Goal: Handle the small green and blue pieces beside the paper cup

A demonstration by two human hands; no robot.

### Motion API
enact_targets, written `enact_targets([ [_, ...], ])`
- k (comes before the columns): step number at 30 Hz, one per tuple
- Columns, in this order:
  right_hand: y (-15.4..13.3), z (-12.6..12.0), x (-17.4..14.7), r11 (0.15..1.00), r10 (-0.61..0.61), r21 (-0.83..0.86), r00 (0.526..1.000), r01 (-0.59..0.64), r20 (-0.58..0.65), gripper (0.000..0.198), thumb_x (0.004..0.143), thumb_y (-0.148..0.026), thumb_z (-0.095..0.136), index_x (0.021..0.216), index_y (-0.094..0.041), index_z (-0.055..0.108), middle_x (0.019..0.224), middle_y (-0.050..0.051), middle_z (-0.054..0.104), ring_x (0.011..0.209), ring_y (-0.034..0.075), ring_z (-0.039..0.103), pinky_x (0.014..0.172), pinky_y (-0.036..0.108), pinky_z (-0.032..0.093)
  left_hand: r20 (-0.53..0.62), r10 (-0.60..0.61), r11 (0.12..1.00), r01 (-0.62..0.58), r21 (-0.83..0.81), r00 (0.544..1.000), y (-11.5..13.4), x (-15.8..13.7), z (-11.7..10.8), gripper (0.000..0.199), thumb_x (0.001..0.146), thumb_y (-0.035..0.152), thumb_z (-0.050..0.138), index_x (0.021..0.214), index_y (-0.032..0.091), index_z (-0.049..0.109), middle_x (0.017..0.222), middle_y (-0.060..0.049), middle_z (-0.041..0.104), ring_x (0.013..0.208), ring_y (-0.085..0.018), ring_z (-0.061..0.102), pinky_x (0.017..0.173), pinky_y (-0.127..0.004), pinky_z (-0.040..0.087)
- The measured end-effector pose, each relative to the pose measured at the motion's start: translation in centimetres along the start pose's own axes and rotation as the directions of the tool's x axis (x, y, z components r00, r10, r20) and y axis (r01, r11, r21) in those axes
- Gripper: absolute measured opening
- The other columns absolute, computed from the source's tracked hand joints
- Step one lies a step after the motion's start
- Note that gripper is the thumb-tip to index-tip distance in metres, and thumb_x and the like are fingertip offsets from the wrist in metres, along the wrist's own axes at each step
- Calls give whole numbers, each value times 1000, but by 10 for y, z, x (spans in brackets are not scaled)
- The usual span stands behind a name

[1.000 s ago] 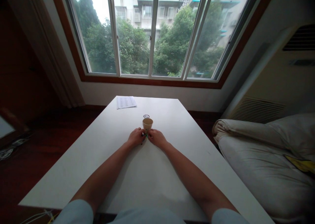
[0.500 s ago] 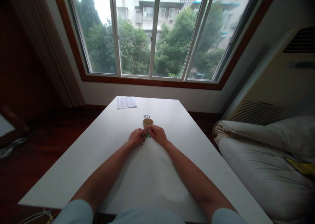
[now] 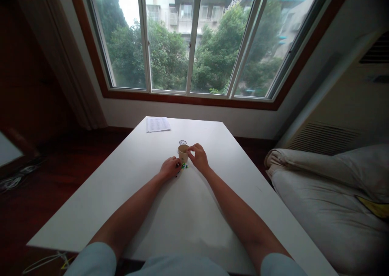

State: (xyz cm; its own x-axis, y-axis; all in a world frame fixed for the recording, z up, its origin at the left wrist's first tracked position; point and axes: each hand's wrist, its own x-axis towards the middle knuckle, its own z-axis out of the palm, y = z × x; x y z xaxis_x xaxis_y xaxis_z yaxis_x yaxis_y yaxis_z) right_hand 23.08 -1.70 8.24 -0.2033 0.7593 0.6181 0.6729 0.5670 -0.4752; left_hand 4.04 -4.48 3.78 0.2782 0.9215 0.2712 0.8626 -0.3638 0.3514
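Note:
A tan paper cup [image 3: 183, 156] stands upright on the white table, its mouth facing up. In front of it lies a small cluster of green and dark bits [image 3: 184, 166], too small to name. My left hand [image 3: 170, 168] rests on the table beside these bits, fingers curled together at their left edge; what the fingertips hold, if anything, is hidden. At the cup's right rim is my right hand [image 3: 198, 158], with thumb and fingers pinched together over the edge. Whatever sits in that pinch is too small to make out.
Behind the cup lies a small coiled dark loop [image 3: 182, 142]. Printed sheets [image 3: 158, 124] lie at the far left corner of the white table [image 3: 243, 187]. A cushioned sofa [image 3: 319, 203] flanks the right side, and a window [image 3: 194, 45] is beyond.
My right hand has risen from the bits in front of the cup to its right rim. My left hand stays near the bits. The view has shifted slightly.

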Motion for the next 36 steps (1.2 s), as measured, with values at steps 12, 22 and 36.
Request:
enact_targets([
  [12,25,21,20,964,199,210,965,-162,-171,23,89,-40,57,89,-20,68,105,8,61,103,23,54,81,33,48,17,-21,1000,21,-11,1000,2,-1,-1,16,88,33,57,94,25,70,94,-4,65,90,-18,60,78,-28,44],
  [22,34,44,13,950,248,229,958,-212,-145,27,88,-46,57,90,-21,69,114,9,65,112,23,55,101,39,40,-1,9,1000,-9,-20,1000,-2,-1,2,16,88,33,57,94,25,69,94,-4,64,89,-19,59,77,-28,42],
  [36,73,40,-1,835,494,347,859,-426,-135,44,88,-50,42,97,-17,68,100,9,71,94,22,61,83,31,47,83,13,999,-10,-41,996,4,-4,-10,24,84,38,62,102,25,70,100,-6,65,96,-21,60,82,-30,44],
])
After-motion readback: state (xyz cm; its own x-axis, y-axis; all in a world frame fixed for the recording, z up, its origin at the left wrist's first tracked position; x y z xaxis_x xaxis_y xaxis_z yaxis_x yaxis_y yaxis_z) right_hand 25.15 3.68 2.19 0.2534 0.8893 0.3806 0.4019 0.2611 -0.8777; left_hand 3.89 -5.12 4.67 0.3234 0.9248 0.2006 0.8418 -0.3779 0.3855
